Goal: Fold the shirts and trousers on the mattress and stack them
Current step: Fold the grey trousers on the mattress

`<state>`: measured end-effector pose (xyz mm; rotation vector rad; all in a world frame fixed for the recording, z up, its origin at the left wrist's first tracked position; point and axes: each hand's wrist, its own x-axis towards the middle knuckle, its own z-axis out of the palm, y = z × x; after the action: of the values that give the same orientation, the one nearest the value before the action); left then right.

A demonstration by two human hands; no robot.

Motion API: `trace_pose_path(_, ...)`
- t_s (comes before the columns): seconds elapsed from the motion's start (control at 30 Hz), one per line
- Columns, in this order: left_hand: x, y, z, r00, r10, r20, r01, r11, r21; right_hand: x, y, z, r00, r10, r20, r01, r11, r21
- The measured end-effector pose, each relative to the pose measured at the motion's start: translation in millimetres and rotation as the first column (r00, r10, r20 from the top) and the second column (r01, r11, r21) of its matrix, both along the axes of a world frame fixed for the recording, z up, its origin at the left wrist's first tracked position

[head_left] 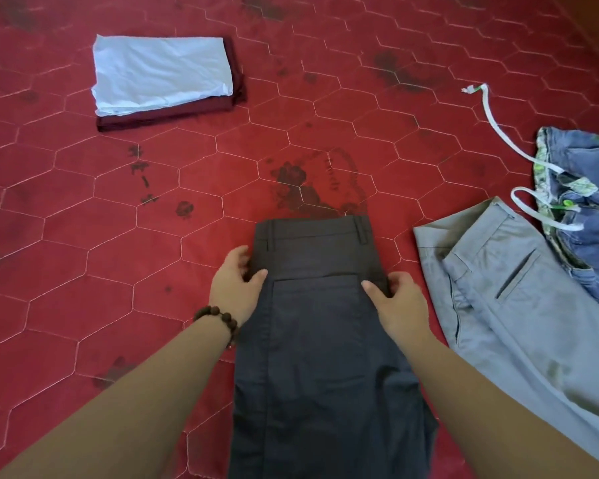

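Note:
Dark grey trousers (319, 340) lie lengthwise in front of me on the red quilted mattress (118, 254), waistband at the far end. My left hand (237, 288), with a bead bracelet on the wrist, pinches the trousers' left edge below the waistband. On the other side my right hand (395, 302) pinches the right edge at the same height. A folded stack sits at the far left: a light blue shirt (163, 72) on top of a maroon garment (173, 114).
Light grey trousers (519, 305) lie unfolded to the right, with blue jeans (588, 216) partly over their far edge. A white drawstring (498, 129) trails from the jeans across the mattress. Dark stains mark the mattress cover.

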<state>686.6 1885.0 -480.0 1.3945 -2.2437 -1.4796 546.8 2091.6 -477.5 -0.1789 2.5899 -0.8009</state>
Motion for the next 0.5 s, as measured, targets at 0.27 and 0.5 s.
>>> trace_pose_path(0.27, 33.9, 88.8, -5.8, 0.733, -0.612, 0.295, 0.665, 0.557, -0.497, 106.0, 3.1, -14.5, 0.662, 0.627, -0.41, -0.591, 0.773, 0.229)
trace_pose_path(0.5, 91.6, 114.0, -33.6, 0.7, -0.472, 0.537, 0.713, 0.514, -0.478, 132.6, 58.2, -45.0, 0.684, 0.674, -0.281, -0.541, 0.726, 0.424)
